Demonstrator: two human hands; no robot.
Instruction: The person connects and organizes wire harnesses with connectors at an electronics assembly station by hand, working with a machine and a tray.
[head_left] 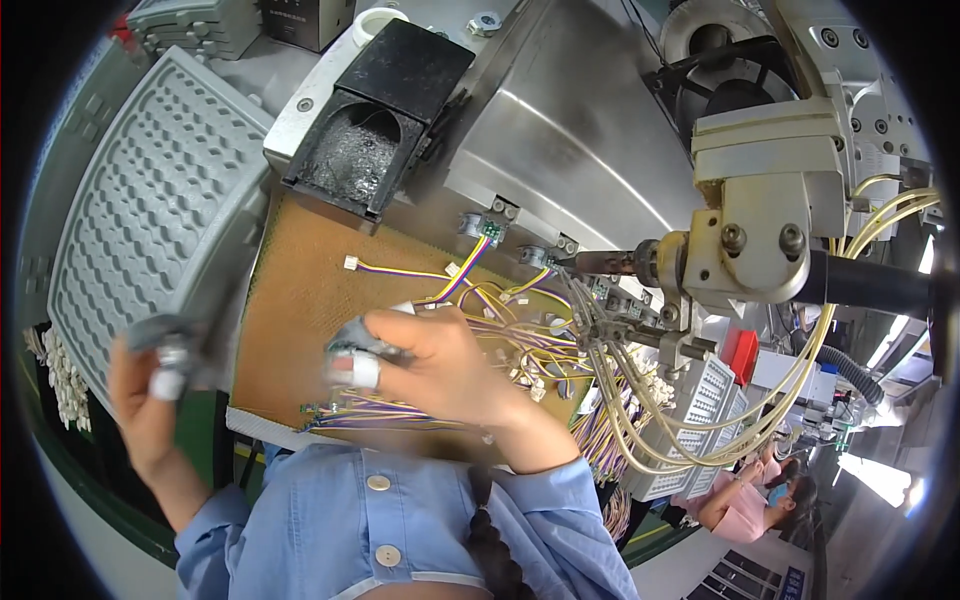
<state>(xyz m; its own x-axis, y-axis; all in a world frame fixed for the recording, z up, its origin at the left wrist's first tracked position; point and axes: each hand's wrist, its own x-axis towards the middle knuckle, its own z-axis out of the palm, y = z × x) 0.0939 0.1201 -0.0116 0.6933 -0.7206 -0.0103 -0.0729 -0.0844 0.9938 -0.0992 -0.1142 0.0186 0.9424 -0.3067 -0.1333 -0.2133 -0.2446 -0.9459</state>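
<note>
Right hand (pixel 435 365) is curling at frame centre, taped fingers (pixel 362 370) pinching a small grey part over the wires (pixel 420 410); left hand (pixel 150 395) is rising lower left, gripping the tray (pixel 150 200) edge.

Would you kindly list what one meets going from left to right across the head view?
Left hand → grey moulded plastic tray → right hand over purple and yellow wire bundles → beige metal machine head → red block.
</note>
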